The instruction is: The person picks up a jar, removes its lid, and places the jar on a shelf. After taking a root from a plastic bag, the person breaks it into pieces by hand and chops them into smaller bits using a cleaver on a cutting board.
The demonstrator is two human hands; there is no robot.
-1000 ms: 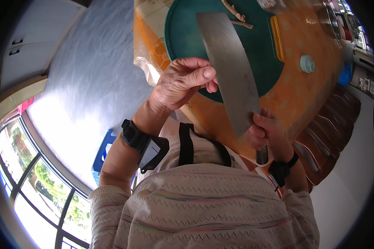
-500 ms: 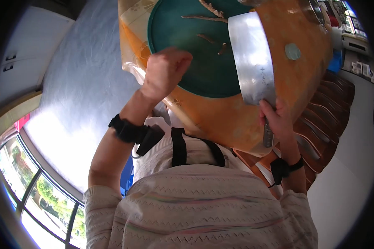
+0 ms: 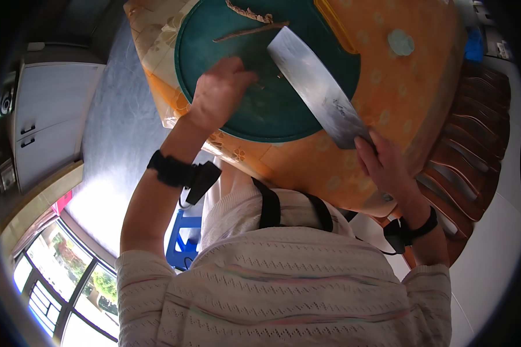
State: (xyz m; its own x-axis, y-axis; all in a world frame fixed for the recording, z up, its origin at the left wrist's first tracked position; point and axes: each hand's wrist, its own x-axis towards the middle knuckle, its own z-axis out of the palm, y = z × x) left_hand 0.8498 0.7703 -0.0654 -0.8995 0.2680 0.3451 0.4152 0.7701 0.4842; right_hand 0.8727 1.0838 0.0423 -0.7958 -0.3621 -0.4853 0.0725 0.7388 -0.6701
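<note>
A wide cleaver (image 3: pixel 318 89) is in my right hand (image 3: pixel 385 162), its fingers wrapped round the handle and its blade slanting over a round green board (image 3: pixel 272 121). Above the board's left part is my left hand (image 3: pixel 220 92), fingers closed in a pinch; what they hold, if anything, is blurred. Near the board's top lie a thin brown stick (image 3: pixel 243 33) and a knobbly light-brown root (image 3: pixel 249 13). A tiny piece (image 3: pixel 279 76) shows beside the blade.
The board rests on a table with an orange patterned cloth (image 3: pixel 388 87). A yellow strip (image 3: pixel 336 26) lies at the board's upper right, with a pale round object (image 3: pixel 400 43) beyond it. Brown slatted seating (image 3: pixel 463 156) stands right, a blue stool (image 3: pixel 184 237) below.
The cleaver has tilted, its tip swinging left over the board. My left hand has moved slightly left. The view has shifted, and the yellow strip now shows.
</note>
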